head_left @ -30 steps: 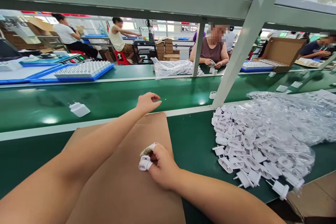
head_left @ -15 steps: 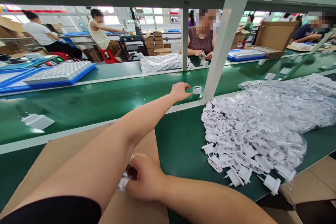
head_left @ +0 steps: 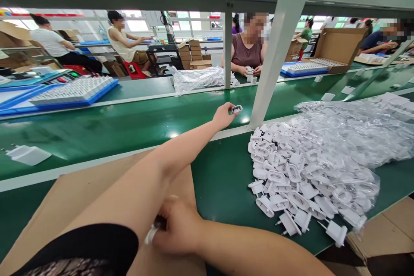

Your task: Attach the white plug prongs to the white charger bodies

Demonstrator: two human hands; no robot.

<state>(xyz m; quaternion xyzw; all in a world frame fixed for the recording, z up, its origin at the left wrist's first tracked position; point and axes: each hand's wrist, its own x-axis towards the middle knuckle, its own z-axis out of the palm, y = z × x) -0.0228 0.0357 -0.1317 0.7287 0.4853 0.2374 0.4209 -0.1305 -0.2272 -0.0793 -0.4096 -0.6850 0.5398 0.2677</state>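
My left hand (head_left: 224,114) reaches far out over the green conveyor belt (head_left: 155,114). Its thumb and fingers pinch a white charger housing (head_left: 237,109), whose open end shows dark parts inside. Closer in, my right hand (head_left: 181,226) is closed above a sheet of cardboard (head_left: 136,166), partly behind my left forearm. A bit of a shiny white piece (head_left: 150,235) sticks out of its fingers; the rest of it is hidden. To the right lies a heap of white plug shells (head_left: 281,177) with pins, on the green bench (head_left: 220,181).
Clear plastic bags (head_left: 352,133) lie over the heap's far side. A slanted metal post (head_left: 271,56) stands just right of my left hand. A white plug (head_left: 27,154) rests on the belt at left. Across it, a co-worker (head_left: 247,47) handles white parts beside a blue tray (head_left: 304,69).
My left hand has closed on the charger housing, which stood on the belt, and has tilted it. The loose plugs on the belt have shifted left. My right hand stays about where it was.
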